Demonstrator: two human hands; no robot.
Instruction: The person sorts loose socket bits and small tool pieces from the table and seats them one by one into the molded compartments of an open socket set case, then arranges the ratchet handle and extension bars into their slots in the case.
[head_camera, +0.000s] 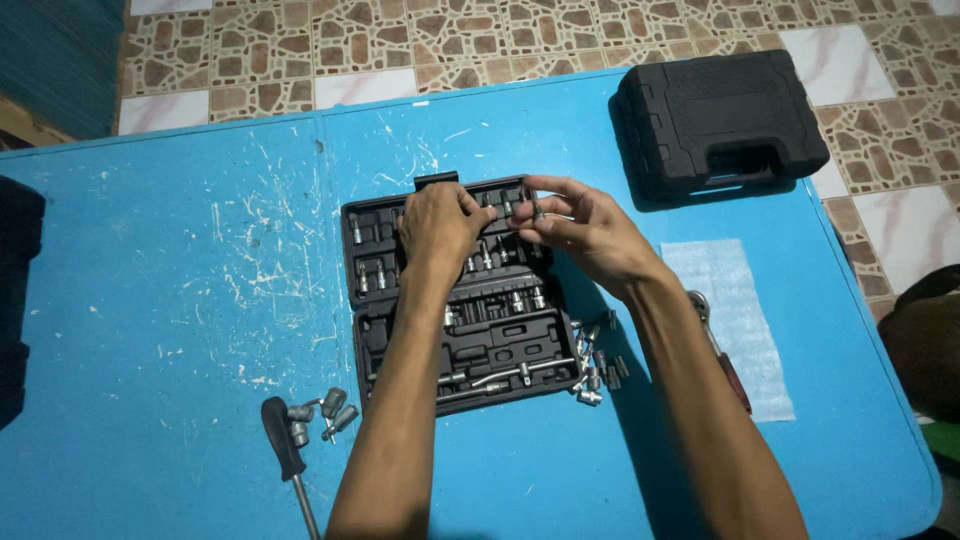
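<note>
Sockets and bits fill the open black tool tray (455, 300), and both hands work over its far rows. The left hand (437, 228) lies palm down on the upper part of the tray, its fingers (462, 205) curled and pressed close together on the small pieces under them; whether they pinch one piece or only steady the row, I cannot tell, because the back of the hand hides it. The right hand (585, 232) comes from the other side, and its thumb and first fingers (548, 186) are narrow, closed on a small metal bit (537, 210) which stands just beyond the left fingertips, above the far right slots. To do this step well, I judge the bit should stay upright between the fingertips and go straight down to a slot of matching width, with the left fingers kept still on the neighbouring pieces so that these do not tip. A light grip near the top of the bit leaves its lower end free to find the hole. Behind the right wrist, near the tray's edge, a pile of loose sockets (592, 365) waits, and a ratchet handle (722, 352) lies partly under the forearm. Near the left elbow lie a screwdriver handle (282, 437) and a few adapters (325, 413). A closed black case (718, 120) stands well beyond the right fingers on the blue table (180, 300)
</note>
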